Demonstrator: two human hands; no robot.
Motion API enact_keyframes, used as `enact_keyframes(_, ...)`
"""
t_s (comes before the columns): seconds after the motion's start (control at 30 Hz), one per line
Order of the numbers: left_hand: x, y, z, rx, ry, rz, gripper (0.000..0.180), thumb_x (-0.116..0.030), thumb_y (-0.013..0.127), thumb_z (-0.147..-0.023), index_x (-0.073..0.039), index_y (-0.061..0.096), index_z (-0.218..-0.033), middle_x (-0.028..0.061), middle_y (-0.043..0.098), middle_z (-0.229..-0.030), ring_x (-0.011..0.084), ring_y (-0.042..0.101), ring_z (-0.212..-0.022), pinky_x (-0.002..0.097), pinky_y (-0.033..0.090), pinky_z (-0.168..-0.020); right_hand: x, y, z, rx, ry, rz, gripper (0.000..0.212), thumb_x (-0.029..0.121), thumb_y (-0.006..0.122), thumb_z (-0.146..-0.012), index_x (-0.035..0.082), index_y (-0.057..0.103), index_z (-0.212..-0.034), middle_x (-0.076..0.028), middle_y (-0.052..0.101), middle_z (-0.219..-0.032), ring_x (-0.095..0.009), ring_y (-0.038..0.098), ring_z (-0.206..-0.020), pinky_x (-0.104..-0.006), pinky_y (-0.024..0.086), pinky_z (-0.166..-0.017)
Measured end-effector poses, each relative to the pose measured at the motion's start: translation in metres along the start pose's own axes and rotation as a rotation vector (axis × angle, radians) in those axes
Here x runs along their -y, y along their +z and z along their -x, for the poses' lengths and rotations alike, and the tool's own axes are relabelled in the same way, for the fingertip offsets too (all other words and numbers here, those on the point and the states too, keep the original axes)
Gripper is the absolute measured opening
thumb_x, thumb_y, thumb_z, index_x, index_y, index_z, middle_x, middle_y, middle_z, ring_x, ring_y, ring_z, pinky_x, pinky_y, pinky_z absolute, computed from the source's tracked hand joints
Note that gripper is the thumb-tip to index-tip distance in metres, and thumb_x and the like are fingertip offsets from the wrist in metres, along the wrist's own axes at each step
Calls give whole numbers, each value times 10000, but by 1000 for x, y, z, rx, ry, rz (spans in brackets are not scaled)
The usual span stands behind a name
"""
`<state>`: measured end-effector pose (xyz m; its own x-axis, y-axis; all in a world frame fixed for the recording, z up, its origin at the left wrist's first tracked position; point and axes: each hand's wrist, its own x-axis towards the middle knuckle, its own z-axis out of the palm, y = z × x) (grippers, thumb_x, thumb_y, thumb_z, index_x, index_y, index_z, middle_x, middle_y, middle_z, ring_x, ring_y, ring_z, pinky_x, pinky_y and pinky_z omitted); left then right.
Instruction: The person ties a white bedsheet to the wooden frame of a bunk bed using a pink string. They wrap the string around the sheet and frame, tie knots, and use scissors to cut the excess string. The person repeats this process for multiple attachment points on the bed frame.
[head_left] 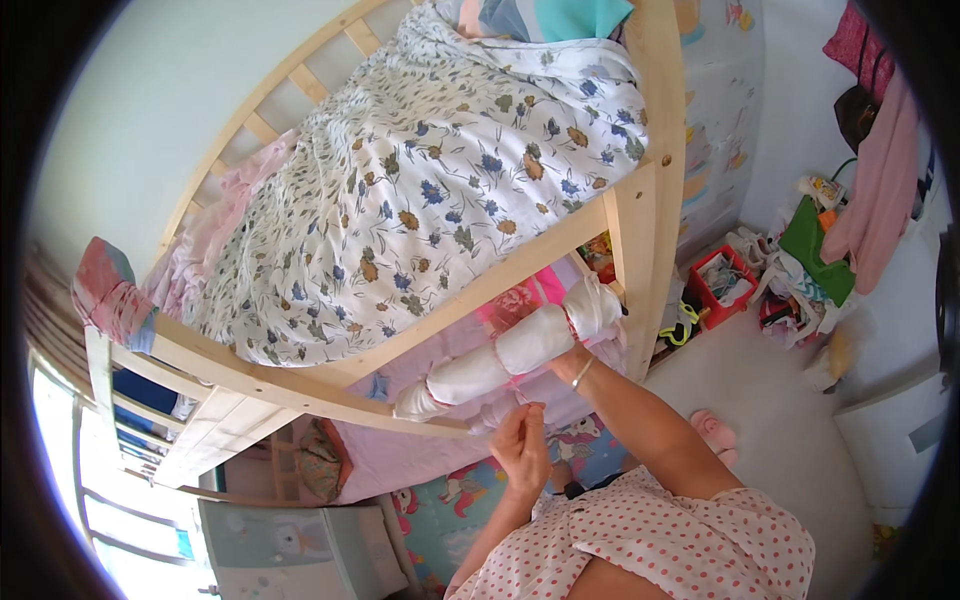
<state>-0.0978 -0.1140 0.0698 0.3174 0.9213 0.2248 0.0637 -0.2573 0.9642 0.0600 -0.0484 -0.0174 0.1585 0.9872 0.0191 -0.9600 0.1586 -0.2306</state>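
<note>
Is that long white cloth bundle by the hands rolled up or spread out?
Rolled up: the long white cloth bundle makes a lumpy tube, and thin red ties pinch it in at several spots.

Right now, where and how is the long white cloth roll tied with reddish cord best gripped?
Likely the roll at its central tie, from below on the person's side: that side lies exposed, and the tie cinches it between plumper sections.

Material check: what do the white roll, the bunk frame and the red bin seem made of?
White roll: probably soft, matte fabric; it creases and bunches at the ends.
Bunk frame: likely wood, smooth and low-sheen, going by its pale, faintly grained boards.
Red bin: perhaps plastic, given its even, bright colour and stiff-looking walls.
</note>
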Motion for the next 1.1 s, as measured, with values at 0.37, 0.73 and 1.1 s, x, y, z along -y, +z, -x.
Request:
enact_keyframes(0.37, -33, -5, -32, 105, 415, 59, 130, 31, 440, -807, -5, 466, -685, 61, 478, -706, 162, 436, -754, 309, 421, -667, 8, 48, -88, 646, 292, -604, 226, 253, 475, -918, 45, 555, -881, -14, 450, -626, -116, 432, -524, -207, 452, -458)
enact_keyframes(0.73, -28, 6, -31, 113, -130, 764, 313, -45, 426, -861, -107, 282, -590, -13, 253, -578, 113, 245, -588, 275, 240, -521, 12, 75, -50, -98, 106, 237, 364, 232, 446, -904, 171, 272, -590, 72, 209, -521, -47, 190, -426, -211, 148, -372)
enact_keyframes(1.1, 4, -3, -31, 43, -297, 1071, 314, -77, 474, -824, -125, 301, -566, -34, 246, -551, 101, 241, -560, 265, 235, -481, -43, 5, -16, -221, -98, -276, 136, 220, 523, -901, 100, 549, -845, 7, 543, -732, -78, 515, -623, -196, 426, -484)
